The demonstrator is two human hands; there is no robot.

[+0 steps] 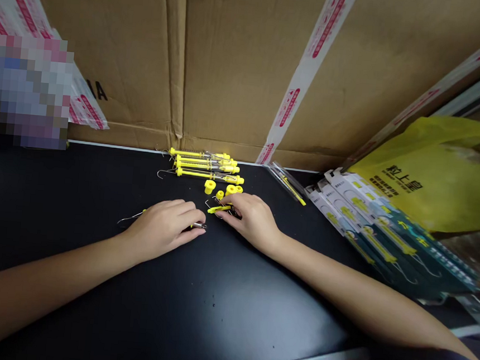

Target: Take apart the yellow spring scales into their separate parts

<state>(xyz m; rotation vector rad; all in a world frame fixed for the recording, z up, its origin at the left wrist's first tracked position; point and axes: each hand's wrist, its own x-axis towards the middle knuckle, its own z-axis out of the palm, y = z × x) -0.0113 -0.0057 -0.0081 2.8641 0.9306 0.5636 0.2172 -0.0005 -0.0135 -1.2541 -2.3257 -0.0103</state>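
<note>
"Hands first: how do they look from your end?"

"From my seat, my left hand (164, 224) is closed round the hooked tool (199, 226), palm down over the worktop (213, 290). My right hand (257, 221) is just beside it, thumb and forefinger slightly parted, with a small yellow piece (219, 209) between them. I can't tell whether they grip it."

"And the hooked tool itself?"

"It's slim and lies across the hand, most of it hidden by my fingers. A thin, curved metal wire comes out on the left, with a bit of yellow by the knuckles. On the right, a short, shiny metal end shows past the fingertips."

"What does the yellow piece look like?"

"Bright, narrow and slightly tilted. Thin bent wires and something dark sit right by it, too cluttered for me to separate."

"Anything near them?"

"Yellow caps (209, 187) just beyond my right hand, flanged, some with a hole showing. Behind those, a row of yellow rods (198, 174) with metal parts along them, a wire hook at the left of the nearest. To the right I've got a clear packet (287, 183) with yellow strips, then printed boxes (362, 219) beside a yellow bag (430, 168)."
</note>
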